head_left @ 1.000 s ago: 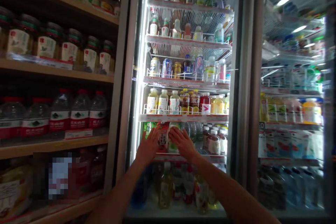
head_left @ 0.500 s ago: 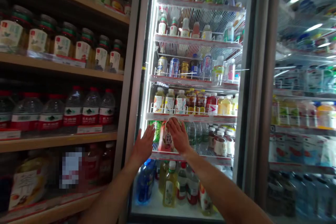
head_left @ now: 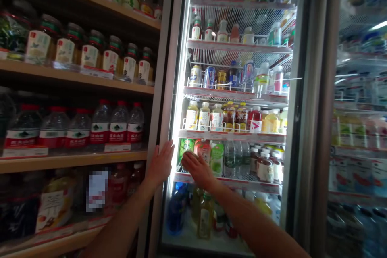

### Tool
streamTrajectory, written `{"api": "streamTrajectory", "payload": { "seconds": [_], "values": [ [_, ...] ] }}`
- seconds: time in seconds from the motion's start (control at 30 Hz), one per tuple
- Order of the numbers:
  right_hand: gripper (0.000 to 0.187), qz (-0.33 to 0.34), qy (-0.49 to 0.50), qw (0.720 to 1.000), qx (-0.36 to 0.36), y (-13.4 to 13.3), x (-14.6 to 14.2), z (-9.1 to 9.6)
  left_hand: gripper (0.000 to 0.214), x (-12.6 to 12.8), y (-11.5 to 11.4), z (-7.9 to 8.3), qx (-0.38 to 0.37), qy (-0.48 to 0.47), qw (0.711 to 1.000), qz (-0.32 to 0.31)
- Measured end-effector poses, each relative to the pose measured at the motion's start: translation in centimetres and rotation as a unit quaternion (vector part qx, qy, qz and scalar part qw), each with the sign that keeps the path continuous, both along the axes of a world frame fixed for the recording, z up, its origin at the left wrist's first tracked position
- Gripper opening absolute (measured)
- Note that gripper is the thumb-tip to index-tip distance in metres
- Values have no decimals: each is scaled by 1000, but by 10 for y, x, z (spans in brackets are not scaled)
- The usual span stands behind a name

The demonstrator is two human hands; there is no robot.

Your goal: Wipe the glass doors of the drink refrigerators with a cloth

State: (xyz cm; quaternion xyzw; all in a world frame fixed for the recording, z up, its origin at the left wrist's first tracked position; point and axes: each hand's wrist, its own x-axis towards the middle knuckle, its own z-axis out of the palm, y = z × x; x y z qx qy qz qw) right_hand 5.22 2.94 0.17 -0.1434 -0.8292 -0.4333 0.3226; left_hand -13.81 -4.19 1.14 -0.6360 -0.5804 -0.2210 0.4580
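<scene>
My left hand (head_left: 160,163), fingers stretched out, is at the left metal frame (head_left: 175,88) of the lit drinks fridge; whether it touches the frame I cannot tell. To its right, my right hand (head_left: 198,167) is also held out with straight fingers, and nothing shows in it. It overlaps the shelf with a green carton (head_left: 186,145), a pink-red carton (head_left: 203,150) and a second green carton (head_left: 217,157). Contact with these is unclear, and the hand hides their lower parts. Clear water bottles (head_left: 230,159) stand farther right on that shelf.
Wooden shelves (head_left: 121,156) at left hold red-capped water bottles (head_left: 119,123) and jars or bottles of drink (head_left: 90,54). Inside the fridge, bottled teas (head_left: 204,117) and cans (head_left: 209,77) fill upper racks; more bottles (head_left: 205,215) stand at the bottom. A metal post (head_left: 319,100) separates another fridge section.
The view has turned left, shifting the shelves rightward. Both hands have moved left relative to the fridge, my left one onto its frame. More of the pink-red and second green cartons now shows.
</scene>
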Motion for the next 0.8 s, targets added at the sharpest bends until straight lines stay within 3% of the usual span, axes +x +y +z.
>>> {"api": "streamTrajectory", "payload": {
  "seconds": [0.2,0.27,0.37,0.47,0.6,0.67,0.8],
  "values": [
    [44,-30,95,993,-56,-6,-46,39,58,-22,-5,2,28,-8,1000,-9],
    [43,-16,68,996,-60,-9,-56,28,56,-25,-8,0,26,-17,999,-8],
    [36,32,-38,998,-46,-13,-54,-9,55,-24,-15,-5,9,-22,1000,7],
    [36,51,-79,995,-31,-10,-36,-23,57,-22,-18,-8,-9,-18,1000,12],
    [52,-21,69,996,-44,2,3,3,60,-12,-12,-7,-21,-17,1000,4],
    [54,-49,107,992,-45,6,27,6,61,-1,-6,-4,-26,-15,1000,-3],
    [51,-33,5,999,-25,6,70,-7,60,32,4,3,-31,6,999,-37]
  ]
}}
